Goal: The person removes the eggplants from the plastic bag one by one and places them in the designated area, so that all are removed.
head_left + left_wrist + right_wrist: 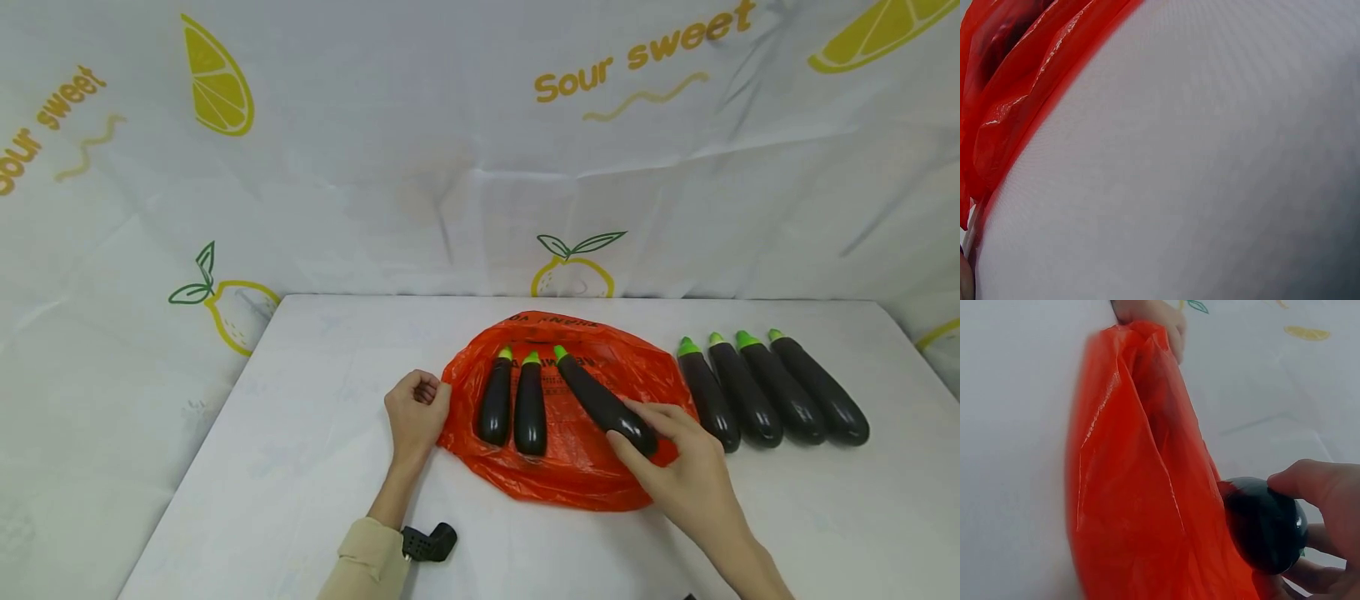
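A red plastic bag [551, 483] lies spread on the table in the head view. Two dark eggplants, a left one [495, 404] and a middle one [531, 408], rest on or in it; which, I cannot tell. My right hand [686, 475] holds a third eggplant [600, 400] by its rounded lower end, thumb and fingers on opposite sides. In the right wrist view that eggplant [1263, 525] shows end-on beside the bag. At the bag's left edge my left hand [417, 412] grips the plastic with curled fingers. The left wrist view shows mostly bag [1016, 94] and white surface.
Several more eggplants [761, 387] lie in a slanted row on the table right of the bag, the nearest one touching or close to its edge. The white table [315, 417] meets a lemon-printed cloth [375, 208] behind. A black wrist device [431, 543] sits by the left sleeve.
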Demonstrator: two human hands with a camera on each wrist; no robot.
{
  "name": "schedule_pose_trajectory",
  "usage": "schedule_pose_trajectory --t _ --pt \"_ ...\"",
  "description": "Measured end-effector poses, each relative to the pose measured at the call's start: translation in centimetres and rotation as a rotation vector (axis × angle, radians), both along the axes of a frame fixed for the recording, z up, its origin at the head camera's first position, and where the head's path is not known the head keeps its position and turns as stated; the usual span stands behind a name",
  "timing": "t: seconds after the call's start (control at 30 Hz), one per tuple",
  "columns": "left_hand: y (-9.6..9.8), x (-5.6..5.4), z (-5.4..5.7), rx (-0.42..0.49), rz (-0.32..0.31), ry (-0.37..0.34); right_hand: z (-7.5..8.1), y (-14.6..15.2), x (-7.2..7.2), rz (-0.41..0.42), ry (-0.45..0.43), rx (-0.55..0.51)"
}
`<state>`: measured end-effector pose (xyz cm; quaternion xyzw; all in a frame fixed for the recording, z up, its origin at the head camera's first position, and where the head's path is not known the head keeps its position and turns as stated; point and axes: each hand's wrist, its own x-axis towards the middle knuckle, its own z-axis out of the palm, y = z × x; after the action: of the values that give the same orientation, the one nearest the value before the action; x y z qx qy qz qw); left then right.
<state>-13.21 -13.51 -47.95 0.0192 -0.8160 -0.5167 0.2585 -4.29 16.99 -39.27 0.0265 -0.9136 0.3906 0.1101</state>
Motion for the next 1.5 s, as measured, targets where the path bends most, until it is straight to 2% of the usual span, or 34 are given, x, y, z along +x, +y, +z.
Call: schedule_pose_trajectory --t 0.83,1.27,1.5 --pt "0.0 0.0 0.0 0.006 -0.003 -0.005 0.5 4.2 0.0 -0.102 0.166 0.001" --pt "0.1 0.0 0.1 0.023 -0.002 -0.012 0.1 6.4 -0.6 -0.136 0.228 -0.017" --pt "0.1 0.1 0.2 0.015 0.000 -0.017 0.1 8.0 -1.4 -0.186 0.220 0.016"
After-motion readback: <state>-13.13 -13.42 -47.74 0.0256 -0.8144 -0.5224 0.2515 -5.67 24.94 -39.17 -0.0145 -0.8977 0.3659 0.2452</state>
